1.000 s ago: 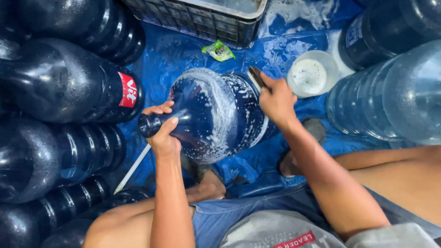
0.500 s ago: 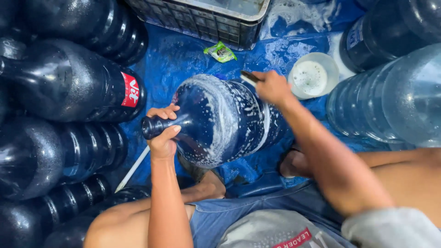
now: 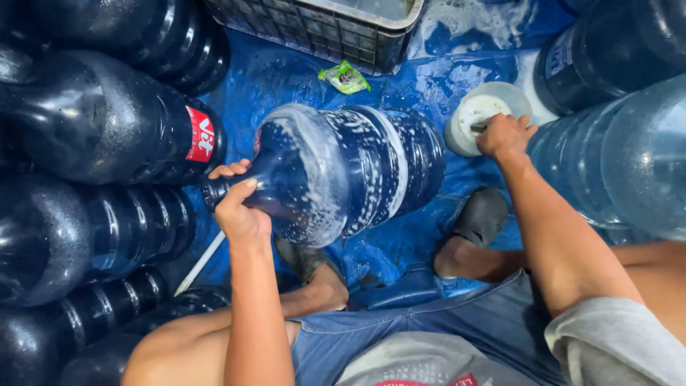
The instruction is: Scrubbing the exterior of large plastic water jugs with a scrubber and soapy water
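Blue and soap-streaked, a large water jug [image 3: 350, 171] lies on its side at frame centre on a wet blue tarp [image 3: 286, 71]. The left hand [image 3: 239, 207] has its fingers clamped around the jug's neck; the right hand [image 3: 506, 134], fingers curled together, dips into a white bowl [image 3: 461, 125] at upper right.

I note the jug [image 3: 350, 175] at centre is dark translucent blue, streaked and speckled with white foam. The floor sheet [image 3: 286, 78] is bright blue with pale soapy patches. Far right, the small tub [image 3: 464, 118] is off-white. The crate [image 3: 321, 28] at far centre is dark grey, grid-patterned. The scrap [image 3: 344, 76] beside it is green. Left-hand stacked jugs [image 3: 93, 121] read near-black blue, one with a red label.
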